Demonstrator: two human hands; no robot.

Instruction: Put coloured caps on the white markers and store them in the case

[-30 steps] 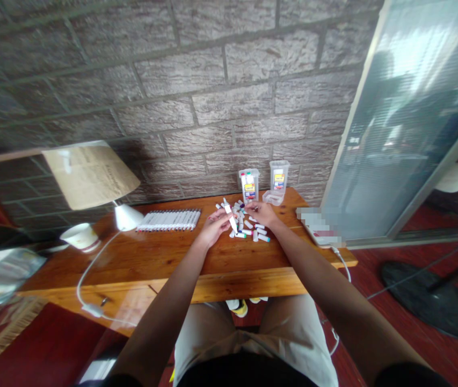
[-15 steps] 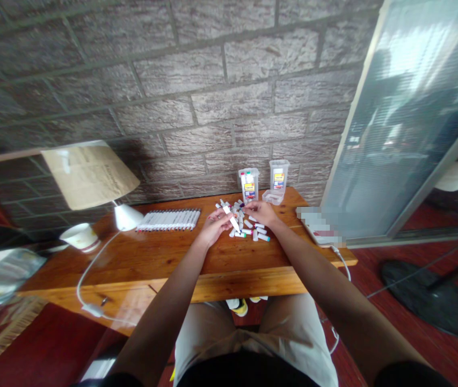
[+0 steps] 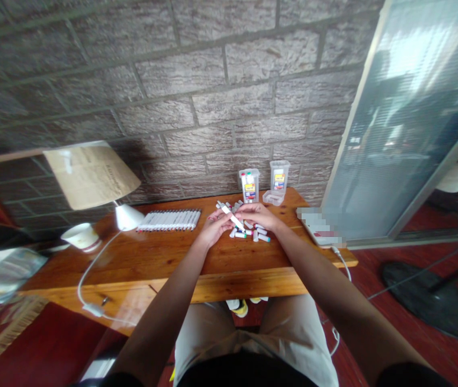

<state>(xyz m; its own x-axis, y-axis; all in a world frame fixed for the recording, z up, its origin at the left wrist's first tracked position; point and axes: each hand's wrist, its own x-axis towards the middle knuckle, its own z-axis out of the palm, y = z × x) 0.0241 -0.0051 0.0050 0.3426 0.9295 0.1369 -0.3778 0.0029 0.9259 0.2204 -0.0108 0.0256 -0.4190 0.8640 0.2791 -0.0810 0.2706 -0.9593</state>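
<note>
A white marker (image 3: 232, 216) lies slantwise in my left hand (image 3: 212, 230), the thumb and fingers closed around it. My right hand (image 3: 261, 215) is pinched right beside the marker, and its fingertips seem to meet the pen. Whatever they hold, if anything, is hidden behind the fingers. Under and around both hands lie several loose marker caps (image 3: 263, 237), white with coloured ends, partly covered by the hands. To the left, a neat row of white markers (image 3: 170, 220) lies side by side on the wooden table (image 3: 132, 263).
Behind the caps stand a clear plastic box (image 3: 252, 185) with a few markers inside and another clear box (image 3: 279, 177) with its lid open. A lamp (image 3: 128, 216), a paper cup (image 3: 80, 237) and a white cable stand left. A blurred-out white device (image 3: 321, 228) lies right.
My right hand has come from the pile of caps toward the left, up against the marker. The left hand keeps its hold on the marker, which is tilted slightly more.
</note>
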